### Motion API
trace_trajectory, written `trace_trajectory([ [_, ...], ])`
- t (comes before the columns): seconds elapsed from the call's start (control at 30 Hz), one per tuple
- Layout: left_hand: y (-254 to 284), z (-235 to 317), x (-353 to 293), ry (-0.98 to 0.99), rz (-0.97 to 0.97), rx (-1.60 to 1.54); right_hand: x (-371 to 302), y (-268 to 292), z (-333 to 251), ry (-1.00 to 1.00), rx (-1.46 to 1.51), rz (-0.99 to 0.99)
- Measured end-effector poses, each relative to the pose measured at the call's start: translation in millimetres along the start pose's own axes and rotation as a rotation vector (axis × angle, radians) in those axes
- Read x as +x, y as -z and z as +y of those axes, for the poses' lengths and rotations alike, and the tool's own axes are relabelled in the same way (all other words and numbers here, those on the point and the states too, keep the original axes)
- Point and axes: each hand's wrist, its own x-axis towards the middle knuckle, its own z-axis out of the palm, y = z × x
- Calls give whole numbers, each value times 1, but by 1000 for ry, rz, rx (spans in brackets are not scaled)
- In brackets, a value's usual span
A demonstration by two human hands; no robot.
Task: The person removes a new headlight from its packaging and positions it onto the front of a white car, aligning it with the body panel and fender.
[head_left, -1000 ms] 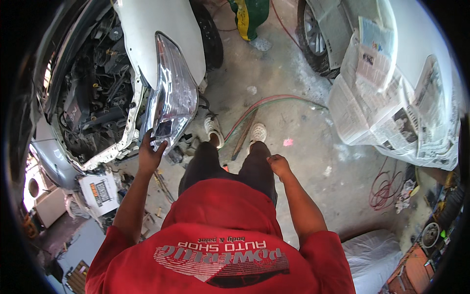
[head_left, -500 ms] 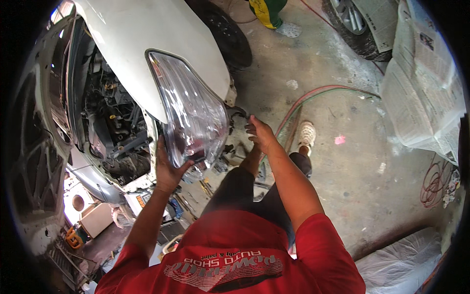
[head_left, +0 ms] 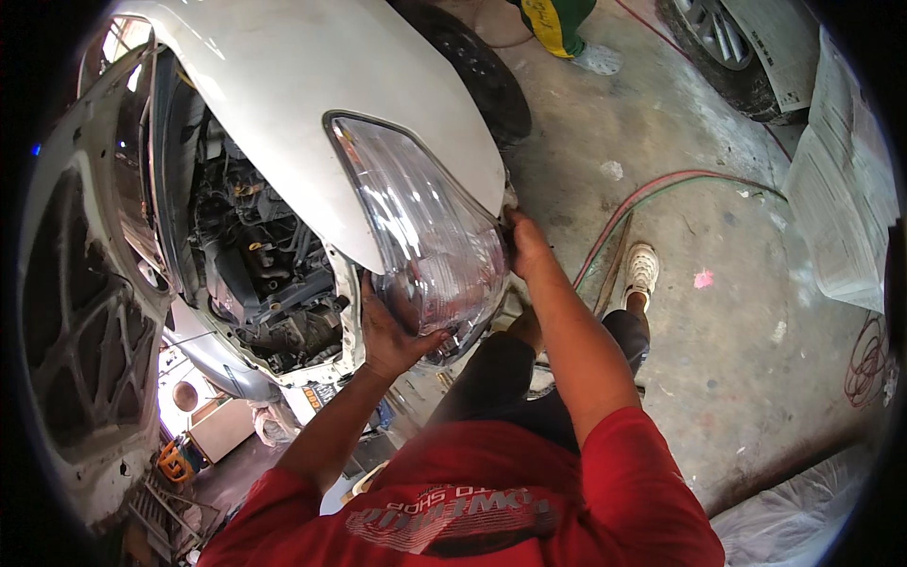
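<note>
A large clear headlight (head_left: 430,222) sits at the front corner of the white fender (head_left: 283,94), its dark-edged upper tip lying against the painted panel. My left hand (head_left: 392,335) grips the lamp's near inner corner, thumb over the lens and fingers hidden behind the housing. On the outer side, my right hand (head_left: 529,248) holds the lamp's edge just below the fender's corner. Its fingertips are partly hidden there.
The engine bay (head_left: 269,255) lies exposed left of the lamp, beside the raised hood (head_left: 85,312). Red and green hoses (head_left: 642,180) curve over the concrete floor. Another person's shoe (head_left: 597,60) stands beyond the front wheel (head_left: 482,76). A paper-covered car (head_left: 841,208) is at right.
My right hand has come in from beside the lamp to its outer edge. My left hand keeps its hold. The whole view has shifted, so the car appears farther right.
</note>
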Motion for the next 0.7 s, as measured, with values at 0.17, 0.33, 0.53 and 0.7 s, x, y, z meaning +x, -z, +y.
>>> trace_trajectory([
  [0.17, -3, 1, 3, 45, 6, -83, -11, 1, -1, 97, -16, -46],
  [0.33, -13, -7, -5, 56, 56, 7, -27, -11, -2, 80, -54, -15],
  [0.53, -21, -15, -11, 111, 73, -37, -18, 2, -1, 7, 22, -84],
  [0.7, -25, -28, -12, 82, 66, -29, -6, 11, 5, 15, 176, -267],
])
